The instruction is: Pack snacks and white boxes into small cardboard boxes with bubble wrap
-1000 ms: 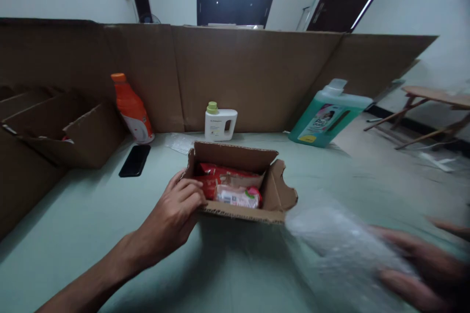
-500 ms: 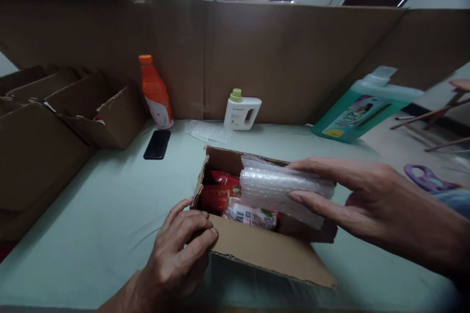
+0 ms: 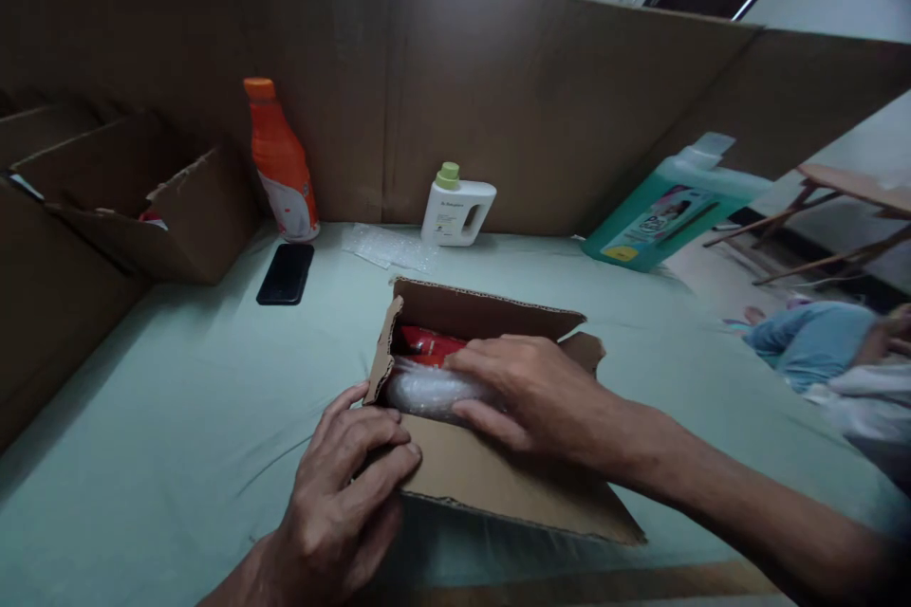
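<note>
Now right hand [image 3: 541,394] presses bubble wrap [image 3: 427,391] inside box [image 3: 498,474]; left hand [image 3: 348,493] steadies near edge

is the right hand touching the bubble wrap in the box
Touching. The head view shows the right hand pressing down on the bubble wrap inside the box, fingers flat on it with no gap.

Bare table [image 3: 177,417] left; phone [image 3: 286,273] lies beyond.
</note>
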A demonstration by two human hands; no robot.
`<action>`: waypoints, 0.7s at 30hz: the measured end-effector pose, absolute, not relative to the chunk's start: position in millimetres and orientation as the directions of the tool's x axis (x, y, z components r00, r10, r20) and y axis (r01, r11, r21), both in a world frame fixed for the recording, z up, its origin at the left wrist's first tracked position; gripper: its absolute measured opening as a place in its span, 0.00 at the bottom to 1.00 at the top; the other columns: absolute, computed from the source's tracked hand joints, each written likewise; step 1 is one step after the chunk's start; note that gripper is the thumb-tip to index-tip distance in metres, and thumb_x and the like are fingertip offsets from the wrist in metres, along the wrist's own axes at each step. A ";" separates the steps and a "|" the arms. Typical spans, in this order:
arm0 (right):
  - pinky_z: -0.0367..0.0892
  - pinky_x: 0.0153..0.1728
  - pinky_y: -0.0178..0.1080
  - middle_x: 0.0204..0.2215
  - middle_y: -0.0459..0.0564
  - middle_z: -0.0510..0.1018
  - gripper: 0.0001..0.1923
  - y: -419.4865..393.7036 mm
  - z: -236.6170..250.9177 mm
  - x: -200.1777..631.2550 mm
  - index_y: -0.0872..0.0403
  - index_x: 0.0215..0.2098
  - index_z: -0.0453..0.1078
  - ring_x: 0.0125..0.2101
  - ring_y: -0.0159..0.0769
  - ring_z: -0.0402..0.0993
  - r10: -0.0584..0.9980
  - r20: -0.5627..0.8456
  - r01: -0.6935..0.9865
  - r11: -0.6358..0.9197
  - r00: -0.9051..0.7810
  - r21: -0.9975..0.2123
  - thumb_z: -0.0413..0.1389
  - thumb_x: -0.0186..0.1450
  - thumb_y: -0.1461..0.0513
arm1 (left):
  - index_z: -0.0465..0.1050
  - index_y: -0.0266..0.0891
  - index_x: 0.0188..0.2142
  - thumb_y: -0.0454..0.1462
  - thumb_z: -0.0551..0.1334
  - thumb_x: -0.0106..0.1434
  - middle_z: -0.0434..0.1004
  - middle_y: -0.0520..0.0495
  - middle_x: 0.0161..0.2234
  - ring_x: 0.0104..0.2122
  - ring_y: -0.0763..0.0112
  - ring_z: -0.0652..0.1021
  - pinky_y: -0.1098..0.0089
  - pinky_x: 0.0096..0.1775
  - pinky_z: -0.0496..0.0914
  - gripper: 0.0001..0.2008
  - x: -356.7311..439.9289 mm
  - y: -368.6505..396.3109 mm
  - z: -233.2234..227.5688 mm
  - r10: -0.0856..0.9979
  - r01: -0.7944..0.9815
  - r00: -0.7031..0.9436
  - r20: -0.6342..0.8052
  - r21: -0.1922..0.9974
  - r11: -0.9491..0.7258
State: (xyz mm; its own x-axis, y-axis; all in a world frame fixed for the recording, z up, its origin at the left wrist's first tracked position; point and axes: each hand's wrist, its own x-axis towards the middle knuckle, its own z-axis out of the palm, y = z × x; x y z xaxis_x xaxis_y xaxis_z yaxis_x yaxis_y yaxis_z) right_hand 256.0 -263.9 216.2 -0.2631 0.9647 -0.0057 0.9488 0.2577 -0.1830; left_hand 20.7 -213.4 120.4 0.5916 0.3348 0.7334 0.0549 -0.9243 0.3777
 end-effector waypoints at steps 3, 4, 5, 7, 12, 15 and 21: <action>0.62 0.30 0.37 0.32 0.47 0.82 0.04 -246.8 214.4 245.3 0.51 0.38 0.75 0.32 0.41 0.78 0.936 -0.197 0.945 0.254 -0.293 -0.204 0.59 0.64 0.62 | 0.74 0.38 0.46 0.24 0.57 0.58 0.78 0.43 0.39 0.45 0.62 0.78 0.51 0.58 0.69 0.18 22.7 -214.0 121.7 0.352 0.066 0.580 0.734 0.389 -0.919; 0.61 0.28 0.37 0.30 0.47 0.82 0.04 -238.1 214.5 240.0 0.51 0.37 0.76 0.30 0.40 0.77 0.920 -0.249 0.945 0.256 -0.302 -0.203 0.60 0.63 0.62 | 0.74 0.39 0.46 0.24 0.57 0.58 0.78 0.43 0.39 0.44 0.62 0.78 0.51 0.58 0.69 0.18 23.5 -214.4 122.2 0.356 0.069 0.578 0.735 0.390 -0.918; 0.59 0.26 0.37 0.29 0.47 0.82 0.05 -228.8 214.9 234.3 0.51 0.37 0.77 0.29 0.40 0.77 0.903 -0.297 0.946 0.262 -0.311 -0.193 0.59 0.63 0.63 | 0.74 0.39 0.46 0.23 0.57 0.58 0.78 0.44 0.39 0.44 0.62 0.78 0.52 0.58 0.69 0.19 24.3 -214.8 122.8 0.360 0.072 0.577 0.733 0.394 -0.916; 0.58 0.24 0.37 0.29 0.51 0.83 0.06 -211.6 217.0 223.8 0.53 0.36 0.79 0.27 0.40 0.77 0.867 -0.382 0.947 0.283 -0.319 -0.149 0.59 0.63 0.63 | 0.74 0.39 0.45 0.23 0.57 0.58 0.77 0.44 0.39 0.44 0.63 0.78 0.52 0.58 0.69 0.19 25.4 -215.7 123.8 0.373 0.083 0.578 0.726 0.402 -0.912; 0.59 0.24 0.37 0.30 0.52 0.83 0.06 -200.2 225.3 221.1 0.55 0.35 0.80 0.28 0.40 0.77 0.827 -0.415 0.925 0.352 -0.378 -0.142 0.61 0.62 0.64 | 0.73 0.38 0.45 0.23 0.56 0.58 0.76 0.44 0.39 0.45 0.64 0.77 0.53 0.59 0.68 0.18 26.3 -216.4 125.0 0.380 0.087 0.582 0.719 0.409 -0.908; 0.59 0.24 0.35 0.31 0.49 0.83 0.10 -207.6 221.5 225.5 0.53 0.39 0.78 0.29 0.37 0.77 0.853 -0.351 0.922 0.345 -0.386 -0.176 0.59 0.61 0.68 | 0.73 0.37 0.44 0.23 0.56 0.58 0.76 0.44 0.39 0.44 0.64 0.76 0.52 0.59 0.67 0.18 27.0 -215.5 125.2 0.380 0.067 0.585 0.716 0.425 -0.903; 0.63 0.25 0.36 0.30 0.55 0.83 0.09 -201.3 198.4 207.0 0.58 0.31 0.79 0.29 0.40 0.79 0.870 -0.383 0.950 0.286 -0.311 -0.121 0.56 0.60 0.72 | 0.73 0.37 0.43 0.23 0.57 0.58 0.74 0.45 0.38 0.42 0.66 0.76 0.52 0.58 0.67 0.17 30.2 -213.2 122.4 0.400 0.065 0.565 0.722 0.444 -0.893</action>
State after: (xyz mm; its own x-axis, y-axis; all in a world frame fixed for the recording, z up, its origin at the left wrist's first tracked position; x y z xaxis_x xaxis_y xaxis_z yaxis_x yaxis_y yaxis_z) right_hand 207.0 -201.3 198.4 -0.3108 0.8700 -0.3829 0.9505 0.2861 -0.1214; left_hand 30.2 -213.2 122.4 0.5645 0.4002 0.7219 0.0649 -0.8934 0.4445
